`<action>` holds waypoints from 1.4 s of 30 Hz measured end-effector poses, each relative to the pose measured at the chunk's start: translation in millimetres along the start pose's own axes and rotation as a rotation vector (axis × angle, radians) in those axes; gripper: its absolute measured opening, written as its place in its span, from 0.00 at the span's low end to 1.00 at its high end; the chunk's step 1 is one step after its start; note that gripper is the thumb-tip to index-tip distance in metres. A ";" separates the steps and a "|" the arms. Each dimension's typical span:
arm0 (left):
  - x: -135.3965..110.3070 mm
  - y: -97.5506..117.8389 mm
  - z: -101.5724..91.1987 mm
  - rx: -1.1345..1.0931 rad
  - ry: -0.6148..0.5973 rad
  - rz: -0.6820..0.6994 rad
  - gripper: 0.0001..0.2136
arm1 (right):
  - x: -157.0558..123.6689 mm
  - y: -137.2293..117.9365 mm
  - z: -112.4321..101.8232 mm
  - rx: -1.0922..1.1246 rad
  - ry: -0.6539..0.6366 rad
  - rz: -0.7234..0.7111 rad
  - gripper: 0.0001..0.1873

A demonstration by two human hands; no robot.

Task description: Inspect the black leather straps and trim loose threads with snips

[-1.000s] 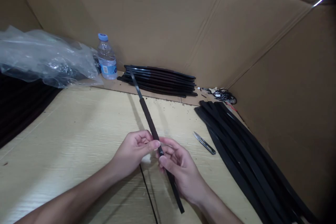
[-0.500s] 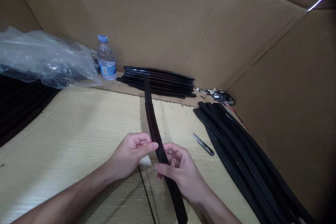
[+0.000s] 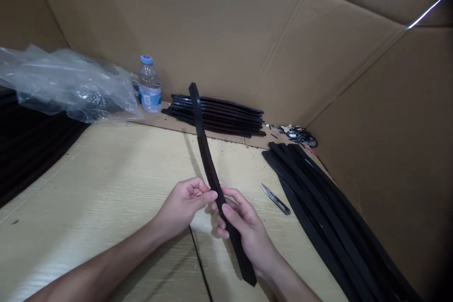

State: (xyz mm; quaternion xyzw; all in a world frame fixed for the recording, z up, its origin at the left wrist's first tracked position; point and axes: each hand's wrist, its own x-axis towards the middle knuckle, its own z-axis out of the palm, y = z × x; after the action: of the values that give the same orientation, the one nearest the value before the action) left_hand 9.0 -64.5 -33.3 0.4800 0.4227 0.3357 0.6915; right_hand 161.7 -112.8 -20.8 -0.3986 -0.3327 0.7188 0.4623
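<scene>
A long black strip [image 3: 207,158], slightly curved, slants across the middle of the view, raised above the table. My left hand [image 3: 187,203] pinches its left edge near the middle, thumb on top. Just below that, my right hand [image 3: 246,226] is closed on the same strip, with the thumb on its face and the fingers behind. The strip's middle stretch looks brownish and has a rough edge; both ends are smoother and blacker. Below my left hand a thin dark cord or line [image 3: 200,262] runs down to the bottom edge; I cannot tell what it belongs to.
Thread snips [image 3: 276,199] lie right of my hands, beside a pile of long black strips [image 3: 318,207]. A stack of shorter strips [image 3: 230,115] sits by the cardboard wall [image 3: 212,23]. A water bottle [image 3: 150,87], plastic bag [image 3: 78,87] and scraps [image 3: 299,135] stand or lie along the back.
The strip's far end has risen, and its near end is now fully in view. My right hand has shifted its hold, its thumb slightly higher on the strip. The view has tilted slightly.
</scene>
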 end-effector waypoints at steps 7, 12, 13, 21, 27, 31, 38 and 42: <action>0.9 -8.8 2.8 0.000 0.047 -0.022 0.19 | -2.3 4.8 7.0 -0.153 0.017 -0.036 0.19; -1.7 -4.9 1.3 -0.028 0.012 0.008 0.18 | 0.5 3.0 6.2 -0.211 0.005 -0.064 0.19; -2.3 -3.0 1.1 -0.049 -0.008 0.014 0.18 | 0.7 2.6 5.7 -0.198 -0.023 -0.049 0.21; -5.6 11.7 -3.6 -0.132 0.006 0.045 0.17 | 1.0 -1.4 9.1 -0.190 -0.122 -0.012 0.21; -1.7 5.8 -10.3 -0.132 0.117 0.097 0.18 | 10.1 -3.2 20.7 -0.114 0.005 -0.047 0.13; 2.7 3.5 -14.9 -0.143 0.131 0.111 0.18 | 16.2 -4.5 20.6 -0.189 0.022 -0.079 0.18; -1.6 10.5 -13.5 -0.164 0.049 0.075 0.19 | 17.8 -0.3 9.6 -0.180 -0.087 0.021 0.19; -4.3 11.5 -11.5 -0.181 -0.017 0.035 0.18 | 13.0 -2.8 6.9 -0.154 -0.195 0.077 0.22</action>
State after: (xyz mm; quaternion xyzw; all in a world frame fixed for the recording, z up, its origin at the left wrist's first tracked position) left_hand -3.9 -60.3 -23.4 0.4258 0.3763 0.3803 0.7297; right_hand 153.5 -100.5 -18.7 -0.3738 -0.4148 0.7435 0.3680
